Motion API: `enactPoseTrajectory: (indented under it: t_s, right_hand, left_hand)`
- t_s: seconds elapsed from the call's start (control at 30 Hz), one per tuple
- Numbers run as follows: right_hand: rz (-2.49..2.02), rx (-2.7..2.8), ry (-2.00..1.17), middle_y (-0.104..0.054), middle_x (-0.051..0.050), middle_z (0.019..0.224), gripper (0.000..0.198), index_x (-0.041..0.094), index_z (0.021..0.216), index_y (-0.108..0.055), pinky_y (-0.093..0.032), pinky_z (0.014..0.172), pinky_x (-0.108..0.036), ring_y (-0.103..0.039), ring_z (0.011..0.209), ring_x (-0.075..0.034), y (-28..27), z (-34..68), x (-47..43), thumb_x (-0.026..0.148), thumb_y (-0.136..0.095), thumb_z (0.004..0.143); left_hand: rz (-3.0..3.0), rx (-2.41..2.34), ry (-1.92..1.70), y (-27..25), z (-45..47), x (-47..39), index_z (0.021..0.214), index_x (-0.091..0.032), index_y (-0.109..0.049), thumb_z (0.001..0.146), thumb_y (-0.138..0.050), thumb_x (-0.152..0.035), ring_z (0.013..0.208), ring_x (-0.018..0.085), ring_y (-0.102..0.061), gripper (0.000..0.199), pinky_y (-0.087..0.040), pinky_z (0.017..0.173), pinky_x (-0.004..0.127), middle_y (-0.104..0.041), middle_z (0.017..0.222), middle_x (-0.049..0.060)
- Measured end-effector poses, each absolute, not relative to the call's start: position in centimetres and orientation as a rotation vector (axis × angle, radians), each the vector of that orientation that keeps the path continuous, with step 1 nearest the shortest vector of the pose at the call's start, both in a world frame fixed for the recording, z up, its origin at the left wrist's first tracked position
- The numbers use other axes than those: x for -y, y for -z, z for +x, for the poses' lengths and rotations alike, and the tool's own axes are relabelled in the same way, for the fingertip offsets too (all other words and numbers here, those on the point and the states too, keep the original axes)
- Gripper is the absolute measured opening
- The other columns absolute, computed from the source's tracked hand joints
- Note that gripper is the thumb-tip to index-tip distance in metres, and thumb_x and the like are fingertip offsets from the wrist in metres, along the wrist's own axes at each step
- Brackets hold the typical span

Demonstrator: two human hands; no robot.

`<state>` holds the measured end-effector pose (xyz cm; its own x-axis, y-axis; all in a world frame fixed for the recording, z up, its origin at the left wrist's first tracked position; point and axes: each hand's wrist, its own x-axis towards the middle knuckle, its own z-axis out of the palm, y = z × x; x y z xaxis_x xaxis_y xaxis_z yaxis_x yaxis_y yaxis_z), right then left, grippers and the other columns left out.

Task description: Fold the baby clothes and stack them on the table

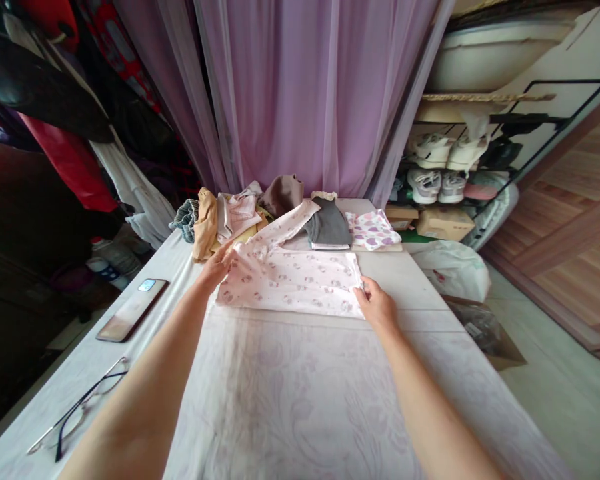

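Note:
A pale pink printed shirt point(300, 280) lies on the table, doubled over into a long band. One sleeve-like part stretches up and to the right from its left end. My left hand point(217, 267) is closed at the shirt's left end, its fingertips partly hidden by the cloth. At the opposite end, my right hand point(379, 303) pinches the edge between thumb and fingers. Just beyond the shirt are a folded dark grey garment point(329, 223) and a folded white garment with purple and pink hearts point(373, 230).
A heap of clothes, with tan trousers point(206, 223) and a brown garment point(283, 195), sits at the table's back left. A phone point(133, 310) and eyeglasses point(83, 403) lie along the left side. A purple curtain point(310, 100) hangs behind; a shoe rack point(520, 121) stands right.

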<state>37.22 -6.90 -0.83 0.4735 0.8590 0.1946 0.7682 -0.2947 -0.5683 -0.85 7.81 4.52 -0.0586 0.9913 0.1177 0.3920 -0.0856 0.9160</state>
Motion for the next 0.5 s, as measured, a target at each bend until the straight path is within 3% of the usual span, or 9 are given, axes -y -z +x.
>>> enactPoseTrajectory:
  t_s: [0.1, 0.23, 0.4, 0.5]
  right_hand:
    - [-2.074, 1.321, -0.143, -0.075, -0.005, 0.088, 0.045, 0.022, 0.122, -0.063, -0.042, 0.062, -0.028, -0.066, 0.076, -0.021, 1.8, 37.3, 7.8, 0.045, -0.049, 0.086]
    - [-2.104, 1.351, -0.111, -0.075, -0.005, 0.087, 0.050, 0.020, 0.127, -0.061, -0.041, 0.061, -0.028, -0.065, 0.075, -0.021, 2.2, 37.3, 9.4, 0.046, -0.050, 0.085]
    - [-2.166, 1.314, -0.056, -0.075, -0.005, 0.090, 0.049, 0.019, 0.127, -0.061, -0.037, 0.059, -0.028, -0.063, 0.070, -0.020, 2.2, 36.7, 9.6, 0.040, -0.047, 0.085]
    - [-2.169, 1.304, -0.045, -0.075, -0.006, 0.090, 0.050, 0.018, 0.128, -0.060, -0.036, 0.059, -0.028, -0.063, 0.069, -0.020, 2.1, 36.4, 9.2, 0.040, -0.045, 0.086]
  left_hand:
    - [1.455, -1.486, -0.949, -3.1, -2.3, -6.1, 0.142, -0.016, -0.048, 0.085, -0.056, -0.057, 0.079, 0.017, -0.067, 0.071, -0.054, 0.072, 0.031, -0.067, 0.112, 0.012]
    - [1.513, -1.611, -1.022, -1.1, -4.1, -2.5, 0.142, -0.017, -0.046, 0.081, -0.057, -0.063, 0.103, 0.024, -0.066, 0.077, -0.053, 0.083, 0.034, -0.062, 0.127, 0.016]
    - [1.779, -1.833, -0.887, -0.2, -4.5, 0.8, 0.140, -0.016, -0.049, 0.074, -0.064, -0.062, 0.099, 0.028, -0.065, 0.082, -0.050, 0.083, 0.038, -0.069, 0.113, 0.014]
    - [1.902, -1.844, -0.877, 0.0, -4.0, 1.2, 0.133, -0.019, -0.057, 0.074, -0.065, -0.054, 0.089, 0.024, -0.064, 0.070, -0.048, 0.077, 0.033, -0.070, 0.094, 0.007]
